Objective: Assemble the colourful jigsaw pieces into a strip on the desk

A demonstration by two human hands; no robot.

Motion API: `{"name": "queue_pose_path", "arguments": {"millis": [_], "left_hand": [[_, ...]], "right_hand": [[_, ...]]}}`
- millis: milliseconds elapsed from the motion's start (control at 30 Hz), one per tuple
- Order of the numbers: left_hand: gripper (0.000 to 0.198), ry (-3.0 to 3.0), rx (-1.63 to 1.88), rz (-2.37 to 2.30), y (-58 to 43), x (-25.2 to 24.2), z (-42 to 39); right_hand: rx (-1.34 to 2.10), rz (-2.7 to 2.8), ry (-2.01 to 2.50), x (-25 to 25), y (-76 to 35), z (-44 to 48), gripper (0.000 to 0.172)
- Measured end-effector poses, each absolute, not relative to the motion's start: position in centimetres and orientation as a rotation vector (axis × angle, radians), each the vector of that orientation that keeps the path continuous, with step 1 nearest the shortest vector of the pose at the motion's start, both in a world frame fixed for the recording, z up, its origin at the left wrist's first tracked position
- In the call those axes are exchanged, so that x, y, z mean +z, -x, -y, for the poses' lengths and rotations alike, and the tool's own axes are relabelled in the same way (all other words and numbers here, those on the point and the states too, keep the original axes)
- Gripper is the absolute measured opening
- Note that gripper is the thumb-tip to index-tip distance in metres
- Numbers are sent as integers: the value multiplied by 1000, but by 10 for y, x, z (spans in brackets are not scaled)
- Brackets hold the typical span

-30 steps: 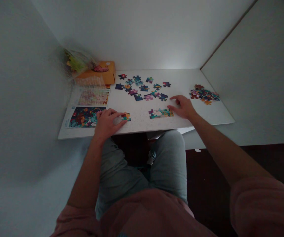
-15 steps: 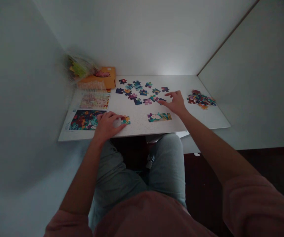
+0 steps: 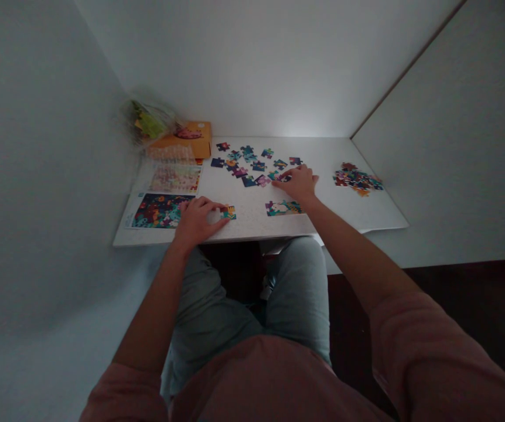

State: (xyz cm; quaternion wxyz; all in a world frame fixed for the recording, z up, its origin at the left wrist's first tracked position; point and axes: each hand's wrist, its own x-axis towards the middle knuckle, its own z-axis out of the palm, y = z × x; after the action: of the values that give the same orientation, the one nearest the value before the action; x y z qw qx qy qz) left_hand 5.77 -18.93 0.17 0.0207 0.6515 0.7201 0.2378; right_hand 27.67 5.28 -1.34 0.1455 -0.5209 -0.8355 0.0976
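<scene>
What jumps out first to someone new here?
Bright loose puzzle pieces scattered across the white table, with the right hand resting on their near edge. The left hand touches a small piece by the front edge, beside a colourful picture sheet; a heap of pieces lies far right.

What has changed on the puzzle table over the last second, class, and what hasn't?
The right hand left the joined pieces and reached away, leftward, onto the loose pieces. The left hand stayed at the small piece; the side pile is unmoved.

Orange box (image 3: pixel 190 140), plastic bag (image 3: pixel 149 120), picture sheet (image 3: pixel 160 210).
</scene>
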Motion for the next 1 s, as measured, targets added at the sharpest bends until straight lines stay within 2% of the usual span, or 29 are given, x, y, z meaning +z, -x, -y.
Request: {"name": "queue_pose_path", "arguments": {"millis": [267,433,667,767,900,1000], "left_hand": [[29,-2016,762,-2246,-59,4,191],[28,-2003,776,-2245,-60,4,191],[29,-2007,764,-2244,-59,1,191],[31,-2018,745,-2259,-60,-1,191],[38,-2048,754,-2297,-63,2,195],[34,-2074,755,-2293,-66,6,199]], "right_hand": [[398,2359,1461,-16,-268,-50,37],[623,2199,1263,-21,-282,-44,25],[1161,2321,881,-10,-293,-10,23],[1099,2472,771,-9,-292,6,20],[788,2507,800,-9,-294,12,26],[636,2480,852,-7,-308,10,26]]}}
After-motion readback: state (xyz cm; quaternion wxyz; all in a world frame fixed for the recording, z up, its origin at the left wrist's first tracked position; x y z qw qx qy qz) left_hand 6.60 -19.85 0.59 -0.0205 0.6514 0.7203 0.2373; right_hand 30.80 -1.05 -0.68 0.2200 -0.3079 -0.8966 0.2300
